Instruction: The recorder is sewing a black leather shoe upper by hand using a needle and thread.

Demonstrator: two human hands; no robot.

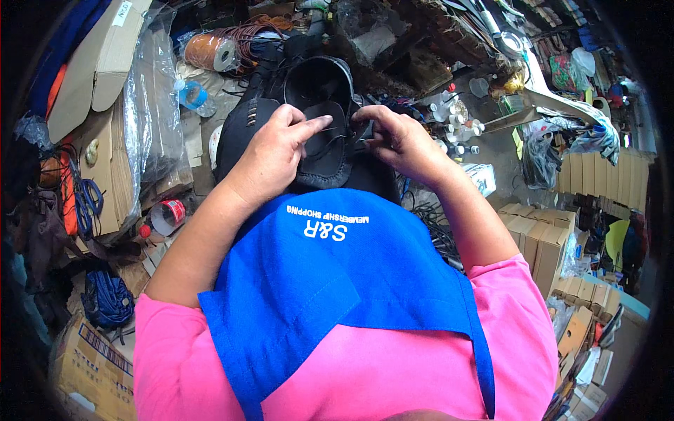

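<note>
A black shoe-like piece [324, 163] with a stitched rim and a deep rounded opening lies over my lap, just past the blue apron [309, 259]. My left hand [275, 151] grips its left side, one finger stretched across the opening and the others curled at the edge. At the right rim, my right hand [404, 144] has thumb and fingertips bent together in a pinch. Something thin, possibly a thread or needle, shows by those fingertips; it is too small to name. Thin dark strands run near the rim between both hands.
An orange spool [210, 52] and a blue-capped plastic bottle [194, 97] lie at the far left. Several small bottles [460, 123] stand at the far right. Cardboard sheets [91, 70] lean at left; stacked cardboard boxes [537, 242] sit at right. Clutter surrounds me.
</note>
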